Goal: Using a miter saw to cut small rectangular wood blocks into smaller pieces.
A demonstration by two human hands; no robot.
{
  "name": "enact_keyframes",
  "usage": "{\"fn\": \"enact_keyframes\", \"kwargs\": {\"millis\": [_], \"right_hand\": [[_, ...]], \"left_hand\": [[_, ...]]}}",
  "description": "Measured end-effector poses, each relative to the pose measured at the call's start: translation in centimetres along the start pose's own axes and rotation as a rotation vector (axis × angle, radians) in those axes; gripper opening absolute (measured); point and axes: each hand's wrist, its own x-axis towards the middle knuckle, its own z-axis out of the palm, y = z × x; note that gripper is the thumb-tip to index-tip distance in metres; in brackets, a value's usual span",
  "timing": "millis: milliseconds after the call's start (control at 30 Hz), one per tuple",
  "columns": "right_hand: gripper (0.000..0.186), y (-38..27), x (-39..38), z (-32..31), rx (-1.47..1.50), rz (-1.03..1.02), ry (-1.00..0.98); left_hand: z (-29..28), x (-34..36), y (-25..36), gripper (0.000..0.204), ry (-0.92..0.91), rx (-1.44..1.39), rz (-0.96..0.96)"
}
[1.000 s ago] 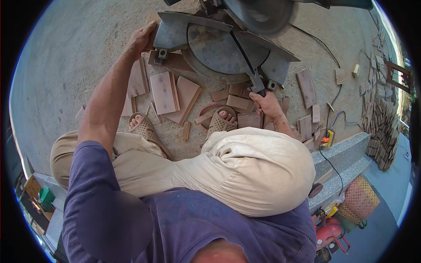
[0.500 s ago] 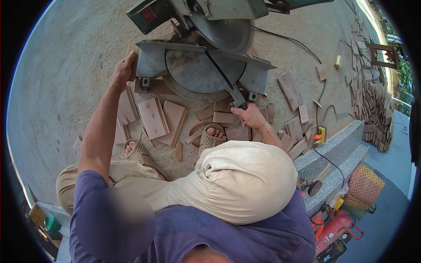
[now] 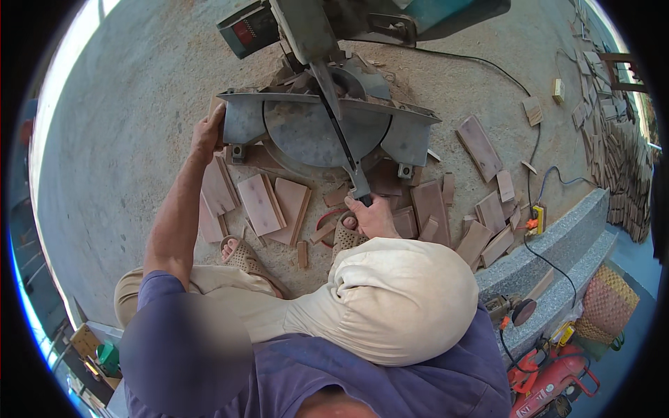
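From the head view, I have the mitre saw [image 3: 327, 136] at the far middle, standing on the concrete floor [image 3: 125, 174]. Its slot slants from far left to near right, and the blade [image 3: 327, 87] stands above the slot's far end. My right hand [image 3: 375, 217] is at the saw's near side, fingers closed around the black handle [image 3: 364, 200] on the table's arm. My left hand [image 3: 207, 134] lies against the saw's left end, just beside a tan wood block [image 3: 215, 104]; I cannot tell whether its fingers grip either one. Loose wooden boards [image 3: 260, 203] lie between the saw and my sandals [image 3: 245, 259], with others to the right, near a granite step [image 3: 557, 226]. A woven basket [image 3: 608, 301] stands beyond the step, at near right.
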Motion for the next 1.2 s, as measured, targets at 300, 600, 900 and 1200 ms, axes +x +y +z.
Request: {"fn": "enact_keyframes", "kwargs": {"millis": [300,600,900,1200], "right_hand": [[0.041,-1.1,3.5,-5.2,-0.37,-0.201,0.028],[0.03,-4.3,6.1,-9.0,-0.16,-0.081,-0.055],[0.036,-0.3,4.2,0.8,0.176,-0.138,0.077],[0.033,-1.6,3.1,1.1,-0.125,-0.168,0.237]], "left_hand": [[3.0,-2.8,-0.3,0.063,0.043,-0.097,-0.089],[5.5,-2.6,-0.6,0.066,-0.031,-0.2,-0.053],[5.8,-2.7,-0.8,0.057,-0.023,-0.184,-0.021],[5.5,-2.4,-0.7,0.064,-0.04,-0.177,0.006]]}}
